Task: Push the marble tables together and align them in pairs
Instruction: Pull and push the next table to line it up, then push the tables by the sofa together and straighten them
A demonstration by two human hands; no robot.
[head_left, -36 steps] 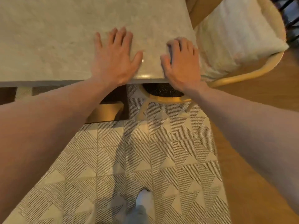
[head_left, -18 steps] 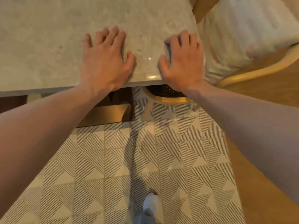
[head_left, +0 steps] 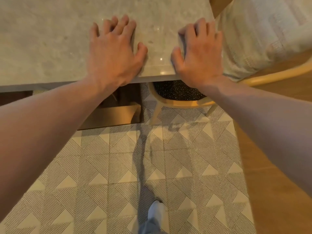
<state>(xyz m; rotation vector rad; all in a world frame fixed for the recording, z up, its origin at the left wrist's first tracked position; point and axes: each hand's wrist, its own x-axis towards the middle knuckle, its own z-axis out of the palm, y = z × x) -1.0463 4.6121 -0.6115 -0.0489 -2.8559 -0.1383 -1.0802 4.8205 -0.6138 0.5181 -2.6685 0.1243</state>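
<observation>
Spread, slightly bent fingers (head_left: pixel 125 22) of the left hand (head_left: pixel 113 54) pressed flat on the marble tabletop (head_left: pixel 50 39), gripping nothing. The right hand (head_left: pixel 199 54) pressed its near corner at 3 o'clock. The tabletop filled 12 o'clock; a chair (head_left: pixel 182 103) sat beneath.

Nothing readable is showing anywhere: no words, labels, brand marks or numbers on the marble tabletop (head_left: pixel 50 39), the patterned floor tiles (head_left: pixel 118 174) or the cushioned chair (head_left: pixel 263 31).
</observation>
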